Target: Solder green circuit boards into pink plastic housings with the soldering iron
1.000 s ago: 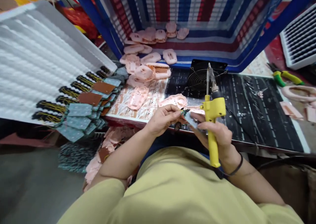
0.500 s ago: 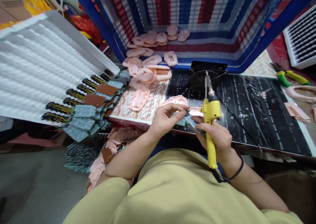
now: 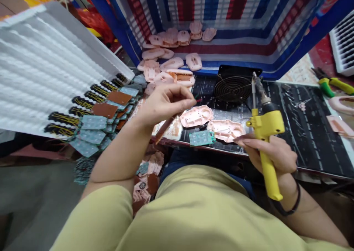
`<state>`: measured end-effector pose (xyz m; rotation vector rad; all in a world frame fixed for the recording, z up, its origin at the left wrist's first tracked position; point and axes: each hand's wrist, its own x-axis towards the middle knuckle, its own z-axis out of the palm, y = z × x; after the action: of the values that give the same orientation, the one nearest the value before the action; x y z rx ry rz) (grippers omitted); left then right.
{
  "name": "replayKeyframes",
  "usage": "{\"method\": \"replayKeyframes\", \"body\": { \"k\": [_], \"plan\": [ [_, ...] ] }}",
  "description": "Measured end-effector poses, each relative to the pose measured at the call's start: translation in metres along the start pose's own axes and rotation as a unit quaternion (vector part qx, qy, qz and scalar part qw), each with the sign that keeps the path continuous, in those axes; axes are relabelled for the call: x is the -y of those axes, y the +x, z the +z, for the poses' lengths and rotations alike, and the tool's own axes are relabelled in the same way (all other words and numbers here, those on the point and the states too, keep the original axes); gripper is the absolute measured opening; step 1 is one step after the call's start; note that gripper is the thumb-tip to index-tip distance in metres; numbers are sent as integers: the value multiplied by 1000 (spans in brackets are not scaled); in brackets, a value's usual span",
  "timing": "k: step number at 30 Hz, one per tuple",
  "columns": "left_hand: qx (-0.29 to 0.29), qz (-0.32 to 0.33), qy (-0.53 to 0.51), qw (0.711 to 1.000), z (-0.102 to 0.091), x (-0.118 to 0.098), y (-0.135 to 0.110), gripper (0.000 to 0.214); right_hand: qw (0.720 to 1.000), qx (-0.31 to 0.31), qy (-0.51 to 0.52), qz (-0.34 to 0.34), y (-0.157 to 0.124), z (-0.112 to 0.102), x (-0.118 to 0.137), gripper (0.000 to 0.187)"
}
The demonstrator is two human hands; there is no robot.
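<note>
My right hand [image 3: 272, 157] is wrapped round the yellow handle of a soldering iron [image 3: 265, 133], tip pointing up and away. My left hand [image 3: 163, 103] is raised above the bench with its fingers pinched on something small and thin, perhaps a wire, too small to name. A small green circuit board [image 3: 201, 137] lies flat at the bench's front edge between my hands. Just beyond it lie two pink plastic shells [image 3: 197, 115], [image 3: 225, 128].
A heap of green and brown boards [image 3: 102, 123] spills from a white ribbed tray [image 3: 49, 77] on the left. More pink shells [image 3: 171, 59] lie in a striped blue bin. A black fan [image 3: 233, 86] sits behind; yellow-green pliers [image 3: 330, 84] lie far right.
The green board, held between both hands before, now lies on the bench. My left hand has lifted up and to the left. My right hand with the iron has shifted right.
</note>
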<state>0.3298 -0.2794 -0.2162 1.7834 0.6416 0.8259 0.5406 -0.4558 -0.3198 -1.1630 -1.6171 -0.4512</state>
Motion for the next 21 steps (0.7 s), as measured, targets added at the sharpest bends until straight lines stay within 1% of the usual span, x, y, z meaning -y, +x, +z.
{"method": "replayKeyframes", "body": {
  "k": [1, 2, 3, 4, 5, 6, 7, 8, 9, 10, 12, 14, 16, 18, 20, 21],
  "plan": [
    [44, -5, 75, 996, -5, 5, 2, 31, 1000, 2, -18, -11, 0, -3, -4, 17],
    [80, -8, 154, 985, -7, 12, 3, 24, 999, 13, -33, -29, 0, -5, -8, 13],
    [104, -7, 232, 967, -7, 21, 4, 17, 998, 30, -38, -44, 0, -7, -11, 12],
    [116, -4, 301, 946, -5, 31, 4, 12, 996, 52, -33, -57, 1, -9, -14, 20],
    [119, -1, 359, 926, -1, 42, 4, 10, 995, 68, -27, -63, 2, -11, -17, 33],
    [118, 0, 400, 909, 4, 52, 3, 11, 995, 72, -25, -65, 2, -13, -20, 46],
    [116, 0, 426, 897, 8, 60, 3, 11, 996, 57, -34, -62, 2, -15, -23, 57],
    [115, -2, 438, 891, 13, 67, 2, 11, 996, 36, -55, -53, 2, -18, -26, 64],
    [113, -5, 442, 890, 16, 73, 1, 11, 996, 17, -79, -41, 2, -20, -28, 67],
    [109, -9, 442, 891, 19, 76, 0, 12, 995, 9, -97, -29, 1, -22, -30, 66],
    [108, -20, 433, 895, 22, 80, -2, 13, 996, 12, -93, 3, -1, -24, -32, 58],
    [116, -24, 421, 899, 22, 82, -3, 12, 998, 13, -53, 39, -6, -22, -33, 49],
    [131, -20, 404, 905, 20, 82, -3, 11, 996, -11, -4, 90, -11, -19, -35, 49],
    [145, -18, 389, 909, 19, 82, -2, 10, 990, -16, 47, 134, -15, -16, -38, 50],
    [157, -19, 384, 910, 18, 81, -2, 10, 987, 7, 75, 145, -16, -15, -42, 47],
    [161, -19, 386, 908, 18, 80, -1, 10, 988, 22, 80, 134, -15, -15, -45, 44]
  ]
}}
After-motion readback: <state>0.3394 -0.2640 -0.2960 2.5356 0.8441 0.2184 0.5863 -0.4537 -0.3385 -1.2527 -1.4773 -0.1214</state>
